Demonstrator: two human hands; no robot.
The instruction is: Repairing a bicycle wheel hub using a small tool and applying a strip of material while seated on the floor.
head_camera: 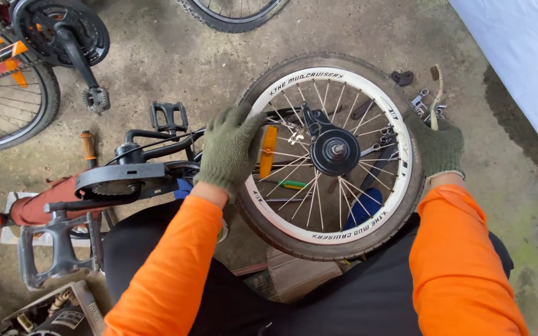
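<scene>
The bicycle wheel [334, 155], white-rimmed with a black tire, lies flat above the person's lap at centre frame. The gloved left hand [228, 149] is clenched on the tire at nine o'clock; the gloved right hand [438, 146] grasps it at three o'clock. An orange reflector [269, 151] sits among the spokes near the black hub [335, 151]. Wrenches [423, 102] lie on the concrete floor [175, 62] at two o'clock.

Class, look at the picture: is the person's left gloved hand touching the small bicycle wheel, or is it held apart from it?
Touching. The head view shows the left hand in its green glove laid over the tyre and white rim of the wheel, fingers wrapped on its edge.
</scene>
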